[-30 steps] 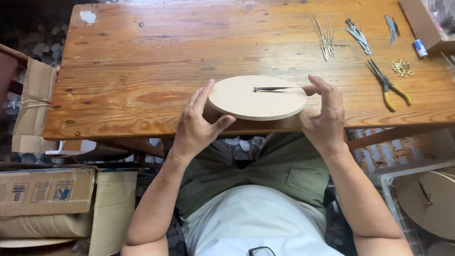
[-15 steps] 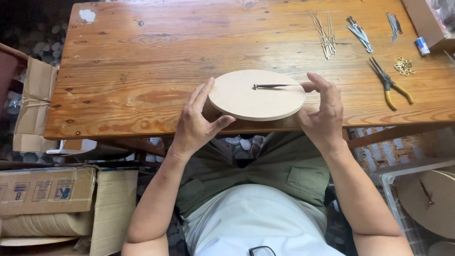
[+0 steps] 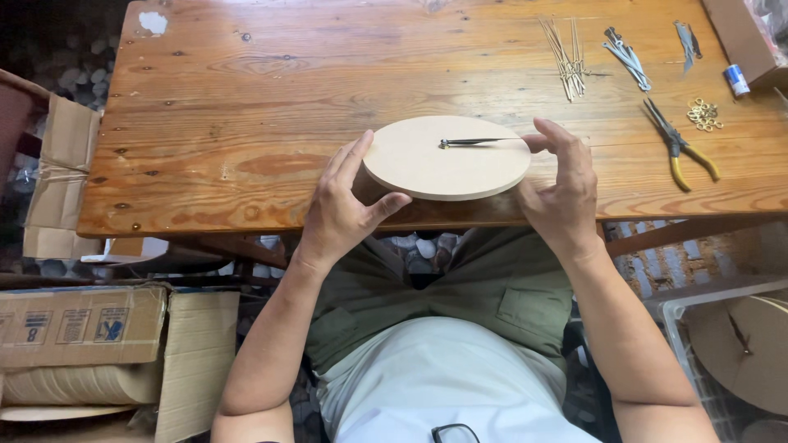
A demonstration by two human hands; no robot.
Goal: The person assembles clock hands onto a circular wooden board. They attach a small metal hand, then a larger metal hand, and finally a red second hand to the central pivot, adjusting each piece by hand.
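Observation:
A round pale wooden clock disc (image 3: pixel 443 164) is held just above the near edge of the wooden table (image 3: pixel 246 107). A thin dark clock hand (image 3: pixel 476 142) lies from its centre toward the right. My left hand (image 3: pixel 349 205) grips the disc's left rim, thumb under it. My right hand (image 3: pixel 562 184) grips the right rim, with the fingers curled over the top near the clock hand's tip.
Yellow-handled pliers (image 3: pixel 681 148), a pile of small brass rings (image 3: pixel 704 113), a bundle of thin metal rods (image 3: pixel 565 57) and loose clock hands (image 3: pixel 628 56) lie at the table's right. Cardboard boxes (image 3: pixel 78 324) stand at the left; a bin with another disc (image 3: pixel 743 344) at the right.
The disc and both hands have shifted slightly away from me over the table. The grip looks the same.

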